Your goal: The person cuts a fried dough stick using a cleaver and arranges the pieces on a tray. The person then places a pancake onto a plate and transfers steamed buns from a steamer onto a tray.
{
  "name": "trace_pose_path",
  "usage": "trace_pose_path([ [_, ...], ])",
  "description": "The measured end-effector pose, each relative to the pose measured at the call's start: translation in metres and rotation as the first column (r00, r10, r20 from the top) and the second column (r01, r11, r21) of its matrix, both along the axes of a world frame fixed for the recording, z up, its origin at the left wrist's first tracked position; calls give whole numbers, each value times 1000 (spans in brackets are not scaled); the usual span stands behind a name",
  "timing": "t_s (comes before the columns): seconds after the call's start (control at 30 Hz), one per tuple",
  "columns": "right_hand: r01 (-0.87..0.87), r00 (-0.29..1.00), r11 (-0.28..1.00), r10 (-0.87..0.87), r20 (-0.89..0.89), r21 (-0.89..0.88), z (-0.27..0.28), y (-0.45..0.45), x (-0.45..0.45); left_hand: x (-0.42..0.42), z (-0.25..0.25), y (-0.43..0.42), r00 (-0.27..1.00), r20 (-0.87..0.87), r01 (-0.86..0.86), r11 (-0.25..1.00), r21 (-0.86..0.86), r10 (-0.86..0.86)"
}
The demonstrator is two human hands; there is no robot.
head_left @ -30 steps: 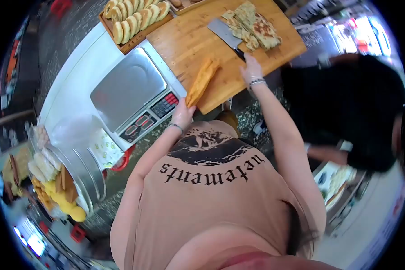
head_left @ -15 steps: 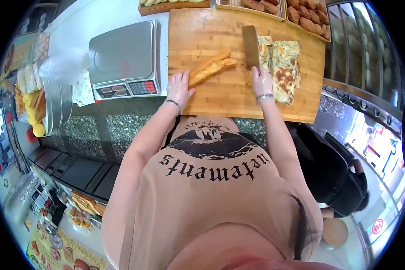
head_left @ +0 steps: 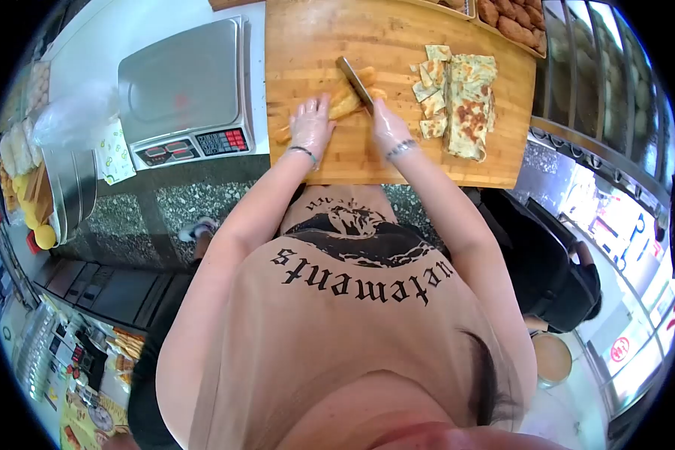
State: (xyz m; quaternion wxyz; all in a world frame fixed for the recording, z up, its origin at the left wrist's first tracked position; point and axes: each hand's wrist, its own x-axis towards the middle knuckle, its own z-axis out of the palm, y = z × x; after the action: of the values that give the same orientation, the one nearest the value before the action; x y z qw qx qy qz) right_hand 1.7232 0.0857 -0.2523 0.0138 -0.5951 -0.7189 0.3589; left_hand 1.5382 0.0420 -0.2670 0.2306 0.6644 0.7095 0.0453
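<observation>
On the wooden cutting board point(head_left: 397, 161) lies a long fried dough stick point(head_left: 343, 103), slanting from lower left to upper right. My gloved left hand point(head_left: 312, 129) rests on its left part with the fingers spread. My gloved right hand point(head_left: 388, 126) is wrapped round the handle of a cleaver point(head_left: 355, 84). The blade stands on edge across the dough stick, near its right end; whether it has cut through cannot be made out. Right of my hands lies a browned flatbread point(head_left: 472, 112), with several small cut pieces point(head_left: 430, 101) along its left side.
A metal scale point(head_left: 180, 79) stands left of the board, with a plastic bag point(head_left: 79, 112) further left. A tray of brown fried pieces point(head_left: 511, 24) is at the back right. A person in black point(head_left: 547, 262) is at the right. Another person's dark clothing shows at the lower left.
The cleaver has moved left from beside the flatbread onto the dough stick. My left hand has moved further onto the stick, its fingers more spread. The person at the right has shifted slightly.
</observation>
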Motion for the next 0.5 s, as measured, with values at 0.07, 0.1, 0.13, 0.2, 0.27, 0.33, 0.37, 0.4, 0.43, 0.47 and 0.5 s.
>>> trace_pose_path([
  [0.07, -112, 992, 963, 122, -26, 247, -29, 6, -10, 4, -5, -7, 1000, 8, 13, 1000, 5, -13],
  [0.1, -116, 992, 964, 125, -24, 241, -30, 14, -9, 6, -7, -8, 999, 19, 39, 999, 22, -39],
  [0.13, -2, 996, 991, 13, -83, 134, -25, 23, -6, 4, -3, -6, 999, 21, 36, 999, 17, -36],
  [0.2, 106, 987, 994, -103, -125, 14, -15, 28, 2, -7, 7, -2, 999, 38, 33, 994, 101, -37],
  [0.27, 281, 956, 934, -252, -150, 221, -5, 25, 13, -19, 13, -20, 998, 68, 5, 996, 91, -11],
  [0.33, 183, 975, 947, -141, -170, 264, 10, 14, 24, -25, 19, -27, 994, 107, -29, 999, 42, 24],
  [0.37, 92, 982, 947, -34, -187, 308, 19, 5, 28, -26, 16, -29, 994, 109, -35, 999, 42, 30],
  [0.4, -59, 998, 973, 66, -21, 222, 31, -7, 25, -28, 12, -31, 993, 116, -27, 996, 86, 17],
  [0.43, -61, 998, 973, 67, -19, 222, 33, -12, 17, -28, 8, -32, 992, 123, -21, 991, 130, 5],
  [0.47, -116, 993, 985, 115, 14, 130, 33, -17, 7, -27, 2, -31, 992, 124, -22, 991, 129, 6],
  [0.5, -168, 985, 985, 166, 43, 35, 33, -20, -2, -26, -5, -28, 991, 132, 3, 990, 144, -23],
])
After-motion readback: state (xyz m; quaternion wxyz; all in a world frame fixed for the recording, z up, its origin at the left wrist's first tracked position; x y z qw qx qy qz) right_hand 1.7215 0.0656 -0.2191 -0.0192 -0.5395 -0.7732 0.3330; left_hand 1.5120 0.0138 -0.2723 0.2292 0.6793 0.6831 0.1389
